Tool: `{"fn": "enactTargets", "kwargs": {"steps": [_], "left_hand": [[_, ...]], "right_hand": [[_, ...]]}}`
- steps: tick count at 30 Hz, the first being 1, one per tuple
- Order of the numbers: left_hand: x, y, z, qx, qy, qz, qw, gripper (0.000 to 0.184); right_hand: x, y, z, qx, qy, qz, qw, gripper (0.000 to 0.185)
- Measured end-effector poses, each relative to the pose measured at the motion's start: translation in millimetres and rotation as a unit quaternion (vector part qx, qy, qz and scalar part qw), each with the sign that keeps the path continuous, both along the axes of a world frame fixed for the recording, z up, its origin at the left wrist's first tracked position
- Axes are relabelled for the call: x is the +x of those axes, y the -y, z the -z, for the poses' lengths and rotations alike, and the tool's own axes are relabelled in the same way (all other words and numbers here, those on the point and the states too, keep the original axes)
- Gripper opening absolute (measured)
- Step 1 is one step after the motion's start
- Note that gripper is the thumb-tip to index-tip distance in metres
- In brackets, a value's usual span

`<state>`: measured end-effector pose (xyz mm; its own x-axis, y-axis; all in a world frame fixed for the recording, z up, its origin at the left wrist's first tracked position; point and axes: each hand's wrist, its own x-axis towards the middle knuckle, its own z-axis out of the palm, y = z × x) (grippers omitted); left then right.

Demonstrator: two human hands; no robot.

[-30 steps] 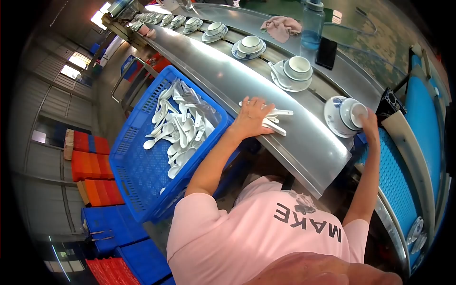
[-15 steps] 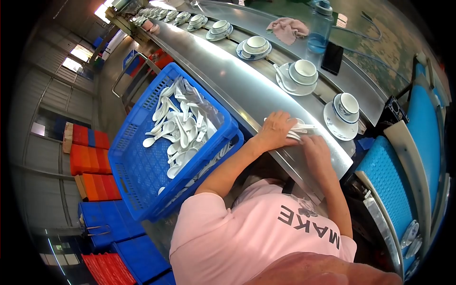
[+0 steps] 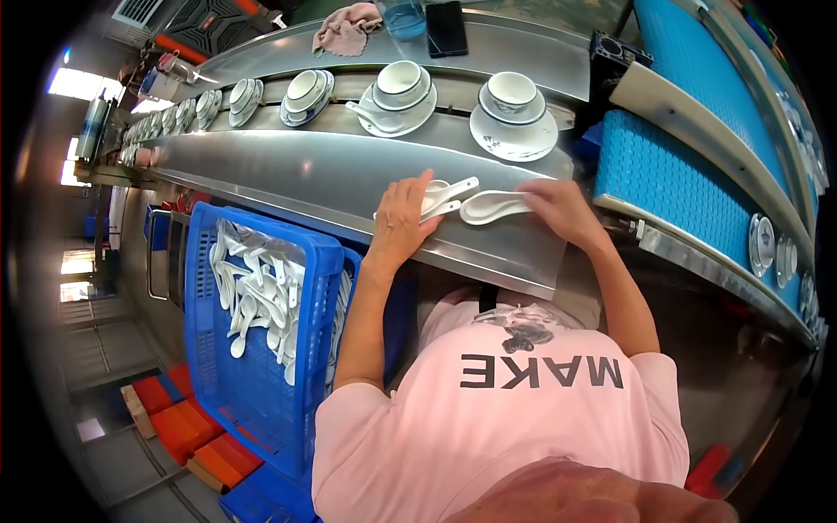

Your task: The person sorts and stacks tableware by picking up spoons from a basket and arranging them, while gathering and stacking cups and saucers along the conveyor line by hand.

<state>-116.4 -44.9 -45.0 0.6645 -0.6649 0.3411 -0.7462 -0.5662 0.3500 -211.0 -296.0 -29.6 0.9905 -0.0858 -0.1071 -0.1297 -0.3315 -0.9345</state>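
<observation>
My left hand (image 3: 403,216) is closed round a few white spoons (image 3: 450,197) on the metal ledge (image 3: 331,179), their handles pointing right. Just to the right, my right hand (image 3: 558,207) pinches the handle of a single white spoon (image 3: 490,207), its bowl toward the left hand. Behind my right hand stands a stack of bowls on a plate (image 3: 514,122). Another set to its left, a cup and bowl on a plate (image 3: 399,98), has a spoon (image 3: 373,117) lying on it.
More dish sets (image 3: 305,94) run leftward along the line. A blue crate (image 3: 253,349) of spoons (image 3: 261,296) stands at the left. Behind the line lie a pink cloth (image 3: 347,30) and a black phone (image 3: 446,30). A blue belt (image 3: 680,174) is at the right.
The view has turned. My right hand first left the bowl stack for the spoons by my left hand, and now holds one spoon apart from them, to the right.
</observation>
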Motion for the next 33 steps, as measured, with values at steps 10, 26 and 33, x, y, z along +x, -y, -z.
{"fn": "enactTargets", "kwargs": {"steps": [10, 26, 33], "left_hand": [[5, -14, 11, -0.038, -0.002, -0.072, 0.997, 0.041], [-22, 31, -19, -0.120, -0.062, 0.067, 0.989, 0.045], [-37, 49, -3, 0.016, 0.027, 0.079, 0.996, 0.048]], "right_hand": [[47, 36, 32, -0.127, 0.042, 0.102, 0.986, 0.023], [-110, 287, 99, -0.608, 0.013, 0.295, 0.737, 0.030], [-161, 351, 98, -0.588, -0.122, 0.279, 0.749, 0.036]]}}
